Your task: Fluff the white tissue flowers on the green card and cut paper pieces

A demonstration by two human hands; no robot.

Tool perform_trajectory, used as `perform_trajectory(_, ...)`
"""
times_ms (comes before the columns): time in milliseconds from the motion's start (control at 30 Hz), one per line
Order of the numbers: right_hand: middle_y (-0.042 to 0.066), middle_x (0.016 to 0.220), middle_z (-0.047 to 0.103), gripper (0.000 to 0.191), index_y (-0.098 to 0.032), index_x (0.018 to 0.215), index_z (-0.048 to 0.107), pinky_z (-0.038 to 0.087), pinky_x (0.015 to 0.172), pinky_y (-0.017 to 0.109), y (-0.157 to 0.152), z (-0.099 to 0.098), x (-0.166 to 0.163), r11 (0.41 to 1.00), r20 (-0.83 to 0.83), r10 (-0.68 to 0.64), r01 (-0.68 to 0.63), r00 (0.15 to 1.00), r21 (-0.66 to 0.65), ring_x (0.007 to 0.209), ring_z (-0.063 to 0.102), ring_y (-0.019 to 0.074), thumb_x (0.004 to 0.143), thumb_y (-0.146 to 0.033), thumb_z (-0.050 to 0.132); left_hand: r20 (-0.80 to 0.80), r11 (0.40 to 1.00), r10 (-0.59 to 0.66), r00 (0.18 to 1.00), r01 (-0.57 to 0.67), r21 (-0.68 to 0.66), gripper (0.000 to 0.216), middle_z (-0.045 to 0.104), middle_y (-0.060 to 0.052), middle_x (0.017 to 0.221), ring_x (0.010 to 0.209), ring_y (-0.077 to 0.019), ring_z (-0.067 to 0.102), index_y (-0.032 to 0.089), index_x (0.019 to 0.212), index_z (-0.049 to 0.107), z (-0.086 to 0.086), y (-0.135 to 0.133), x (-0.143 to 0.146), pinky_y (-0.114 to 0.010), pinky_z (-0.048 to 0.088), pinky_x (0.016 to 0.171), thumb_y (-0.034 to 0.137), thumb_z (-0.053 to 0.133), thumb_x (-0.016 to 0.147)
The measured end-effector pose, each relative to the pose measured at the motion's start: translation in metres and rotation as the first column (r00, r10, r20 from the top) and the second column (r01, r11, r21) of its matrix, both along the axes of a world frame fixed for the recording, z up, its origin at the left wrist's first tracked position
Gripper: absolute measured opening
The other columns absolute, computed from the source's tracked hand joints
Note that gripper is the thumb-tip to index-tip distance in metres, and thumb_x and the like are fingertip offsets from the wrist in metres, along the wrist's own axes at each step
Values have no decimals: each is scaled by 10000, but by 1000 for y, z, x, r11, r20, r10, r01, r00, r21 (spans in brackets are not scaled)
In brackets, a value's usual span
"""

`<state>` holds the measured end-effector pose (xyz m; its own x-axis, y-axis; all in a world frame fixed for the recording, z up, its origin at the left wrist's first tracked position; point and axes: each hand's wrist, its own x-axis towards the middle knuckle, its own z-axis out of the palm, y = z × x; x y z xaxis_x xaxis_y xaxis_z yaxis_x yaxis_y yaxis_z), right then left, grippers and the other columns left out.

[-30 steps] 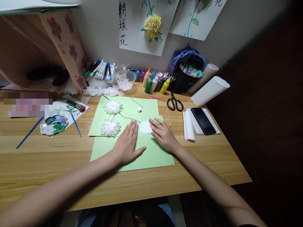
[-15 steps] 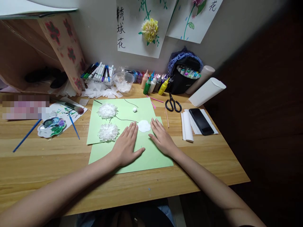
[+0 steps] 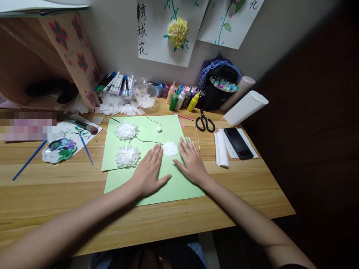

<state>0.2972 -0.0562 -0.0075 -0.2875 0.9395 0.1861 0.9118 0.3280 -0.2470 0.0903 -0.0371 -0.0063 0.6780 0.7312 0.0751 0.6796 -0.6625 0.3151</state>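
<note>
Right grip [image 3: 192, 161] flat, now off white cutout [image 3: 169, 149]; left grip [image 3: 149, 172] flat; both empty.

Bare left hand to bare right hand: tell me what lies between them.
In the head view, a flat white, wavy-edged round piece, seemingly paper, lies between the left hand and the right hand, on light-green paper.

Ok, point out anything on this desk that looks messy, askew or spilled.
Loose white paper scraps lie strewn beside the clear plastic tub, so they look untidy. The upper green sheet overlaps the lower green sheet with edges out of line, so it looks askew. I see no obvious spill.
</note>
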Motion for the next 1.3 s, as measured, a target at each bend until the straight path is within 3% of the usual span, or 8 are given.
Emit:
perform_trajectory(200, 125, 1522, 260, 644, -129, 1458, 272, 178, 1144, 548, 1, 4, 3, 999, 58, 44, -45, 997, 25, 1432, 118, 294, 932, -488, 370, -3, 1000, -3, 1000, 3, 13, 879, 148, -212, 1528, 1425, -295, 118, 19, 1452, 179, -1, 0, 0, -437, 191, 1154, 635, 336, 844)
perform_trajectory(400, 24, 1542, 218, 530, -265, 1442, 320, 171, 1132, 578, 5, 7, 15, 983, 92, 185, -183, 978, -23, 1440, 48, 286, 946, -442, 382, -4, 1000, -6, 1000, 7, 7, 882, 142, -208, 1532, 1427, -295, 109, 23, 1454, 172, -1, 0, -1, -433, 184, 1158, 633, 349, 843)
perform_trajectory(667, 21, 1521, 282, 462, -271, 1413, 385, 216, 1126, 550, 6, 4, 18, 991, 26, 126, -125, 992, -49, 1437, 95, 281, 972, -394, 324, 2, 1000, -10, 1000, 10, 22, 876, 142, -204, 1533, 1427, -291, 109, 36, 1459, 159, -1, 0, -1, -435, 195, 1155, 633, 347, 846)
perform_trajectory(1067, 5, 1533, 257, 458, -315, 1412, 377, 264, 1116, 504, 7, 2, 18, 995, -20, 7, -9, 1000, -101, 1424, 157, 276, 973, -420, 303, 0, 1000, -7, 1000, 7, 1, 875, 146, -205, 1533, 1428, -293, 104, 30, 1454, 167, -1, 0, -1, -433, 182, 1161, 626, 362, 844)
perform_trajectory(1300, 16, 1539, 241, 483, -299, 1430, 343, 246, 1127, 491, 9, 2, 20, 995, -62, 23, -29, 998, -100, 1424, 160, 255, 970, -440, 300, -3, 1000, -3, 1000, 3, 9, 877, 145, -206, 1532, 1427, -293, 111, 24, 1452, 178, -2, 0, -1, -430, 184, 1161, 627, 364, 843)
